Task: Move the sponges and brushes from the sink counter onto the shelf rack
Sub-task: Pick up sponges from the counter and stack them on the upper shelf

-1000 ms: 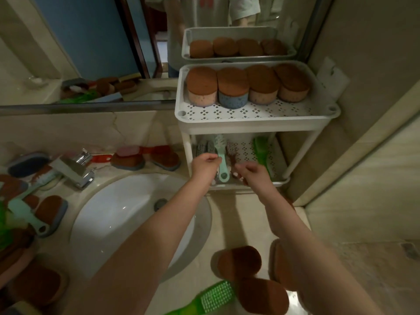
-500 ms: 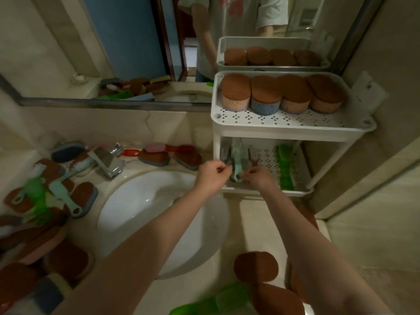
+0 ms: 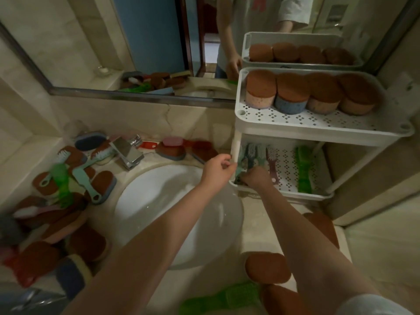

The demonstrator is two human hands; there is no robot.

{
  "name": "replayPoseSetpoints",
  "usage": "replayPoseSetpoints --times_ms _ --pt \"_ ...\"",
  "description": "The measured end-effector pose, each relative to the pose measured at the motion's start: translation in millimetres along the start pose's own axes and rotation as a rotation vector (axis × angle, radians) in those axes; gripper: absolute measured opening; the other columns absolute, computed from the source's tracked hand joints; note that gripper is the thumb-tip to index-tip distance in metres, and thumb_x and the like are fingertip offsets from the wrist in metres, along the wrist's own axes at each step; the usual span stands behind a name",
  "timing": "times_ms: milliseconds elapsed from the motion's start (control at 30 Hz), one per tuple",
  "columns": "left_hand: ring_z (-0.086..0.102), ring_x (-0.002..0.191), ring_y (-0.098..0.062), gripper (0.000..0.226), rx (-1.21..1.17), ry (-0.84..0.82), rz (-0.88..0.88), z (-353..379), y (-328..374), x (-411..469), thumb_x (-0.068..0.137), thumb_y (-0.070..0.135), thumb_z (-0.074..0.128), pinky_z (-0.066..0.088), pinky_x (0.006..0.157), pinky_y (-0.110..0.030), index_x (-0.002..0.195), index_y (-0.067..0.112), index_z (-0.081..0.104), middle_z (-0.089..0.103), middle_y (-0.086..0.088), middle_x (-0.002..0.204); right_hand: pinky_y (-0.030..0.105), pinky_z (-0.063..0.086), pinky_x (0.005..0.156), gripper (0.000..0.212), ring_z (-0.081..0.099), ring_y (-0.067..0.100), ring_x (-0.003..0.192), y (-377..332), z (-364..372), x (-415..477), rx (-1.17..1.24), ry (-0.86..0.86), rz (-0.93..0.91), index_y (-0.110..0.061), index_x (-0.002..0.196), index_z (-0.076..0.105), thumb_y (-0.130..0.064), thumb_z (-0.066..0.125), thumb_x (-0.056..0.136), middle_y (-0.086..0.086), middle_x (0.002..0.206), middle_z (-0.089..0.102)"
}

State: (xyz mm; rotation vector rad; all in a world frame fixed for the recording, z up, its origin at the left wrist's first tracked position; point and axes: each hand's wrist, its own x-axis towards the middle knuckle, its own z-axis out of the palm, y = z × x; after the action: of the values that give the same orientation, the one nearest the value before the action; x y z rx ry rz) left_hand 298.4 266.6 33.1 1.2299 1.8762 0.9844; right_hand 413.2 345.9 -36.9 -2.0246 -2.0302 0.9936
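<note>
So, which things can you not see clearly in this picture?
Head view only:
- Brush handles on the lower shelf: covered by the left hand and right hand; grip unclear.
- Sponge pile, left: blurred.
- Green brush: cut by the bottom edge.

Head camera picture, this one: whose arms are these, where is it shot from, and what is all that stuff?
No machine here: a person wears a camera on the head, looking down at their own arms. The left hand and right hand are at the lower tray of a white shelf rack, arranging teal brushes; what the fingers grip is unclear. Four round sponges sit on top. More sponges and brushes lie around the sink. The mirror reflects the scene.
</note>
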Motion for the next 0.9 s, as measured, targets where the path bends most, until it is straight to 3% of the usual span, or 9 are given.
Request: replayPoseSetpoints --times_ms 133,233,333,433,533,600,767,900 --pt "0.061 0.100 -0.026 0.032 -0.015 -0.010 -0.056 -2 -5 1 0.088 0.019 0.061 0.050 0.092 -0.038 0.117 0.004 0.059 0.064 -0.011 0.107 0.026 0.045 0.068 0.024 0.065 0.025 0.089 4 -3 -10 -0.014 0.096 -0.026 -0.012 0.095 0.073 -0.027 0.055 0.089 0.009 0.097 0.072" --pt "0.062 0.098 -0.028 0.024 -0.033 -0.012 -0.099 -2 -11 -2 0.088 0.017 0.061 0.051 0.091 -0.042 0.109 0.006 0.059 0.063 -0.010 0.105 0.031 0.050 0.076 0.020 0.065 0.026 0.090 9 -15 -32 0.064 0.272 -0.082 -0.015 0.104 0.069 -0.023 0.059 0.089 0.006 0.098 0.071" --pt "0.062 0.096 -0.028 0.017 0.006 -0.056 -0.091 5 -21 -12 0.088 0.015 0.059 0.050 0.088 -0.037 0.102 0.005 0.061 0.064 -0.012 0.102 0.032 0.047 0.073 0.022 0.063 0.027 0.087 24 -23 -60 0.180 0.379 -0.121 -0.014 0.106 0.064 -0.014 0.063 0.084 0.005 0.089 0.066" --pt "0.061 0.096 -0.025 0.017 0.079 -0.171 -0.098 17 -34 -29 0.088 0.015 0.060 0.045 0.081 -0.026 0.100 0.004 0.065 0.067 -0.012 0.104 0.027 0.040 0.067 0.025 0.059 0.022 0.080 52 -21 -87 0.209 0.270 -0.139 -0.014 0.104 0.063 -0.012 0.069 0.080 -0.001 0.081 0.059" --pt "0.059 0.104 -0.026 0.020 0.151 -0.349 -0.127 30 -46 -49 0.088 0.017 0.059 0.046 0.088 -0.030 0.103 0.005 0.066 0.066 -0.013 0.110 0.024 0.041 0.071 0.029 0.059 0.018 0.084 81 -12 -112 0.160 0.040 -0.143 -0.014 0.103 0.067 -0.015 0.077 0.075 -0.001 0.087 0.061" --pt "0.059 0.106 -0.026 0.023 0.213 -0.460 -0.139 36 -53 -61 0.089 0.019 0.059 0.045 0.091 -0.033 0.105 0.005 0.066 0.066 -0.013 0.112 0.020 0.039 0.074 0.043 0.055 0.014 0.088 97 -6 -129 0.082 -0.104 -0.155 -0.015 0.113 0.066 -0.018 0.080 0.073 0.002 0.099 0.060" --pt "0.056 0.097 -0.021 0.025 0.285 -0.648 -0.169 47 -67 -87 0.088 0.023 0.062 0.040 0.080 -0.026 0.105 0.005 0.066 0.061 -0.009 0.103 0.032 0.041 0.102 0.078 0.047 0.024 0.120 125 12 -151 -0.241 -0.320 -0.188 -0.024 0.136 0.050 -0.030 0.083 0.066 0.006 0.131 0.049" --pt "0.056 0.097 -0.019 0.028 0.296 -0.663 -0.166 49 -75 -97 0.087 0.022 0.063 0.040 0.083 -0.026 0.108 0.003 0.065 0.063 -0.011 0.109 0.038 0.044 0.098 0.077 0.049 0.028 0.118 134 26 -158 -0.364 -0.321 -0.170 -0.025 0.134 0.050 -0.030 0.083 0.065 0.007 0.126 0.051"
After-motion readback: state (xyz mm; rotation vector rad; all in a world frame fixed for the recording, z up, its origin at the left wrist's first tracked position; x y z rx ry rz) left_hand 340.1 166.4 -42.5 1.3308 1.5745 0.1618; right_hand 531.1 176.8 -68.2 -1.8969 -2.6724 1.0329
